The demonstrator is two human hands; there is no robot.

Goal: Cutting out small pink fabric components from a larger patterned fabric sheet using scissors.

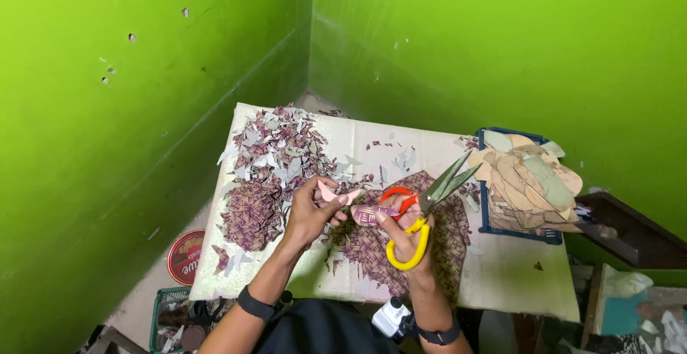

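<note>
My left hand (309, 211) pinches a small pale pink cut piece (336, 195) above a cream board (494, 268). My right hand (406, 234) grips scissors (422, 214) with one red and one yellow handle loop; the blades are spread and point up to the right. A small piece of purple woven material (368, 215) sits between my two hands, touching the right fingers. Under my hands lies a larger sheet of the same purple woven material (447, 239). Both wrists wear dark bands.
A heap of purple and grey offcuts (275, 154) covers the board's left part, with a woven pile (250, 214) below it. A blue basket (512, 231) at right holds tan sole-shaped cutouts (529, 179). A round red tin lid (186, 256) lies on the floor. Green walls enclose the corner.
</note>
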